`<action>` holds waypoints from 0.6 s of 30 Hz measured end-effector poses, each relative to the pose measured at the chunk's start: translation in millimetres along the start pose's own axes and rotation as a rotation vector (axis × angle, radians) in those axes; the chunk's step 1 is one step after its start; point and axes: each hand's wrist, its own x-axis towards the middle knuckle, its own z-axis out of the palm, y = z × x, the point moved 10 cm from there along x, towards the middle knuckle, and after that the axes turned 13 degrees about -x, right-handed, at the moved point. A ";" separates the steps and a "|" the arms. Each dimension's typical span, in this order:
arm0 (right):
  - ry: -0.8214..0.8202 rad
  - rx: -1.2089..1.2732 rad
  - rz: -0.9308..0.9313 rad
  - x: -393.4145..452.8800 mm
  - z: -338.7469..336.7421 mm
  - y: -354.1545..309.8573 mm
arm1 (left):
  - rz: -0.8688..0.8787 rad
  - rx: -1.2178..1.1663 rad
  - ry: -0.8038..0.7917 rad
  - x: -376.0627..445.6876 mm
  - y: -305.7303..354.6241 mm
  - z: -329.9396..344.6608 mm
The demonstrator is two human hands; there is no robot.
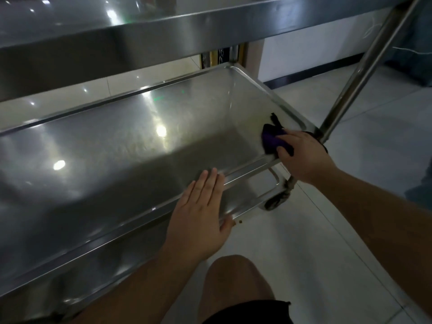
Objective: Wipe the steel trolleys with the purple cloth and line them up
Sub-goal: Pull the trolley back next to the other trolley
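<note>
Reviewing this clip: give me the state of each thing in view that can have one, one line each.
Left hand: open, fingers straight, flat on the shelf's near rim.
Right hand: grips the purple cloth against the shelf's inner corner.
Purple cloth: bunched, pressed to the shelf wall.
Lower trolley shelf: holds only the cloth, shiny with reflections.
Upper shelf: overhead, contents not visible.
Trolley wheel: on the tiled floor.

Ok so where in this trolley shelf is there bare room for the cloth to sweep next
Most of the shelf floor is bare steel, from the left hand on the near rim back to the far wall. The right end corner is crowded: the right hand presses the purple cloth there, close to the upright post. The upper shelf overhangs the far side.
</note>
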 end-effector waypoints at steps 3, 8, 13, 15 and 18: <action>-0.086 -0.048 0.104 21.5 2.8 26.2 | 0.016 0.007 0.021 -2.4 1.1 1.0; -0.267 -0.263 0.117 63.1 25.6 14.4 | 0.029 0.004 0.008 -3.2 3.9 0.9; -0.099 -0.077 0.080 116.0 14.9 7.3 | 0.015 -0.012 -0.022 -1.4 2.1 1.4; -0.063 -0.052 0.058 133.7 9.8 -7.5 | 0.020 -0.003 -0.026 -1.5 2.3 1.2; -0.055 0.028 -0.041 138.6 6.0 -57.8 | 0.015 0.007 -0.043 -0.9 1.2 -0.2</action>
